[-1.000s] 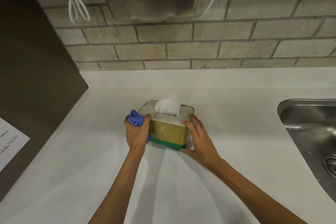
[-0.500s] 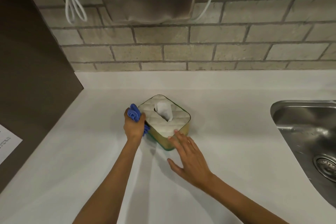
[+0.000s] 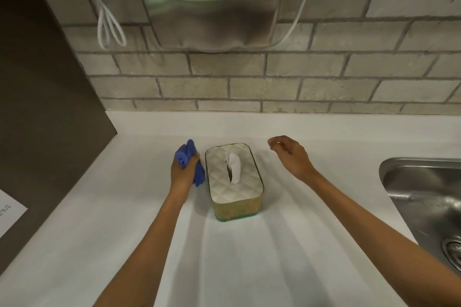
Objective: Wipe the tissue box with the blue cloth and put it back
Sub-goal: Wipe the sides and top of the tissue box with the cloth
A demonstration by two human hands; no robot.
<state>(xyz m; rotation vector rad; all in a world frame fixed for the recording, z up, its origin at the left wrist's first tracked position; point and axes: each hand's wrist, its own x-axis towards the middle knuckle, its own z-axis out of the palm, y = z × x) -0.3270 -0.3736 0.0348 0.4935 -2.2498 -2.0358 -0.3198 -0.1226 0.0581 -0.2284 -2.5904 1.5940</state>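
On the far left a dark panel (image 3: 42,97) stands over the white counter (image 3: 237,257), with a scrap of paper (image 3: 10,209) at its foot. Next comes our left hand (image 3: 183,174), fisted around the bunched cloth (image 3: 190,162), which we hold just beside the left long side of the box (image 3: 234,179); whether the cloth touches the box wall we cannot tell. The box now stands flat on the counter, end-on to us, quilted top up and a tissue (image 3: 234,166) poking from the slot. A second ago it was tipped between both hands, and half a second ago it sat skewed with our right fingertips on its near corner; now it is squared up and stands by itself. To its right, our right hand (image 3: 290,154) has let go and hovers clear of the box, fingers loosely curled and holding nothing. Farther right lies the steel sink (image 3: 424,197), and above the box a dryer (image 3: 212,2) hangs on the brick wall (image 3: 349,82). We judge the wiping is about over: the box looks set back in place below the dryer, and what remains is at most a last pass down the left side before we draw the cloth away.
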